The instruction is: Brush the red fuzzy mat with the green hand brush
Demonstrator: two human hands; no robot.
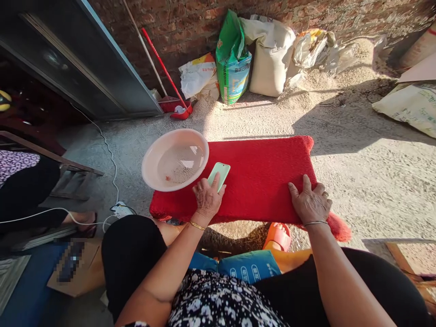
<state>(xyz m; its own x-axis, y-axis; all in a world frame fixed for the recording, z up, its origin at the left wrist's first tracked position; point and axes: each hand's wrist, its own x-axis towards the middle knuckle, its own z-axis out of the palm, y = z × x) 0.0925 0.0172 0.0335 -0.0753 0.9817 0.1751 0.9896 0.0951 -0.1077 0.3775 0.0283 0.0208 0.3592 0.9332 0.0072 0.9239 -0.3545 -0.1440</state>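
Note:
My left hand (pixel 208 196) is closed around a pale green flat object with rounded corners (pixel 220 171), the index finger stretched along its top. Its underside is hidden, so I cannot tell its exact kind. It rests on a red plush cover (pixel 259 168) spread over a low bench-like surface. Just left of that hand a pale pink basin (pixel 150 177) holds clear water, with a small reddish bit in it. My right hand (pixel 310 202) lies flat near the cover's right end, fingers spread, holding nothing.
A red dustpan (pixel 182 113) and a long-handled tool lean by the brick wall. Green (pixel 233 68) and white sacks (pixel 270 63) stand behind the bench. A white cable (pixel 111 154) runs to a power strip (pixel 121 210) at left, near another person's foot (pixel 83 218).

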